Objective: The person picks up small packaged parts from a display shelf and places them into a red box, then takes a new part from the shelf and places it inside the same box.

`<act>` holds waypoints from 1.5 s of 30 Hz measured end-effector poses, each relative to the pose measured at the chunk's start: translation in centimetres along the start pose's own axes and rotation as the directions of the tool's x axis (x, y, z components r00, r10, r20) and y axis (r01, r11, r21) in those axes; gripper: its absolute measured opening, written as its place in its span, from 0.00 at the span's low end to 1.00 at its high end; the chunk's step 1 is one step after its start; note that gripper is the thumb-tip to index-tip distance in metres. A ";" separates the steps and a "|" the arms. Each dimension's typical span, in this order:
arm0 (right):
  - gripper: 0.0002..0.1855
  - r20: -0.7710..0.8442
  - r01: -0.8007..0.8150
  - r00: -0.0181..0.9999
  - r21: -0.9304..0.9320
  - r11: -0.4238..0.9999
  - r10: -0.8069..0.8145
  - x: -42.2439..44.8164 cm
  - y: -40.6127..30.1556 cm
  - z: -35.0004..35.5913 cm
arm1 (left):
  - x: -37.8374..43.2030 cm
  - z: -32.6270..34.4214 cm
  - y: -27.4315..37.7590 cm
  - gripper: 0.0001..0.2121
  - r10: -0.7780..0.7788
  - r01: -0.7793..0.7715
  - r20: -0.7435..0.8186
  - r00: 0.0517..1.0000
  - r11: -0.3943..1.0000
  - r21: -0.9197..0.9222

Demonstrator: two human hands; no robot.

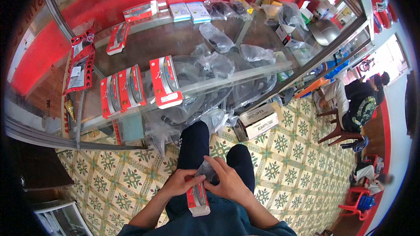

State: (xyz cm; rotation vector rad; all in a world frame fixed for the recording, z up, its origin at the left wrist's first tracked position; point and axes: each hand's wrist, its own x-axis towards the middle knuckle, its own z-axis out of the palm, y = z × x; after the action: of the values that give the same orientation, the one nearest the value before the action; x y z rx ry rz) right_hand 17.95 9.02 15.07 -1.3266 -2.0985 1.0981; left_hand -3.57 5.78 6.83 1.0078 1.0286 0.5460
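Over my lap, my left hand (184, 182) grips a small red and grey cardboard box (198, 200) near its upper end. A clear plastic bag with something dark inside (207, 171) sits at that end of the box. My right hand (226, 178) holds the bag from the right, fingers curved round it. Whether the bag is partly inside the box cannot be told. Similar red boxes (165, 80) stand on the glass shelf ahead, a pair (122, 91) of them to the left.
A glass display case (203, 87) spans the front, with plastic-wrapped parts (215, 37) and white-blue boxes (198, 12). An open carton (259, 123) stands on the patterned tile floor (282, 167). A person (359, 105) sits on a chair at the right; another person (369, 177) is farther down.
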 end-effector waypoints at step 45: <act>0.32 -0.451 0.365 0.825 -0.034 0.930 -0.340 17.1 -8.9 -9.4 | -3.2 0.0 -2.2 0.15 -0.057 -0.270 -0.385 0.921 0.619 -0.737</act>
State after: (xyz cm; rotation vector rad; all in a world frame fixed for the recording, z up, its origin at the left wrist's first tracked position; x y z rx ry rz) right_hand 11.82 25.89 26.77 -0.9886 -1.8439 0.6112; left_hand -5.21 2.28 6.36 0.1589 0.9053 1.2085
